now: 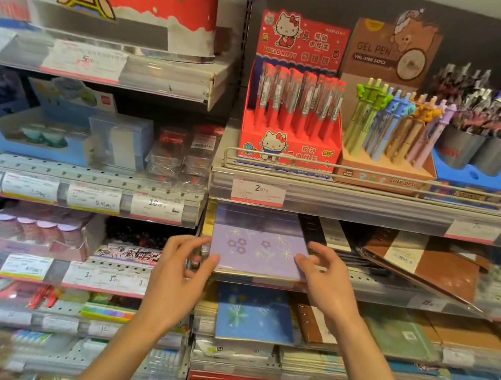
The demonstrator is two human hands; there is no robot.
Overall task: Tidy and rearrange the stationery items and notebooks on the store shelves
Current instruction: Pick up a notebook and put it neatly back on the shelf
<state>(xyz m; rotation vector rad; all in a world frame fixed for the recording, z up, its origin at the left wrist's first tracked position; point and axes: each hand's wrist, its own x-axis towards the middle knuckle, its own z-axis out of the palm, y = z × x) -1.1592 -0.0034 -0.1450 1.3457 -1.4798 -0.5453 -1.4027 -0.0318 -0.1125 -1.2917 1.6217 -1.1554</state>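
Store shelves [340, 201] are filling the whole view, their front edges lined with price tags. On the upper right shelf a red pen display box [290, 123] is standing at the left end behind a wire rail, with a brown gel pen box [385, 146] just beside it and metal cups of pens further right. Below that, a brown notebook [428, 269] is lying tilted, its right end hanging over the front edge of its shelf. One shelf down, a blue notebook [255, 313] is lying flat near the left end.

The task's thing, a purple notebook [257, 250] printed with small flowers, is sitting on top of a stack at the left end of the notebook shelf, its near edge level with the shelf's front edge. The left hand [181, 277] is touching its near left corner with loosely curved fingers; the right hand [325, 272] is resting on its right edge, fingers spread and relaxed. Neither hand appears to be clasping it, more pressing from both sides.

The step in hand looks like squaring this notebook on its stack. The next move probably calls for a gentle, even push from both sides so the edges line up, and then attention to the tilted brown notebook.
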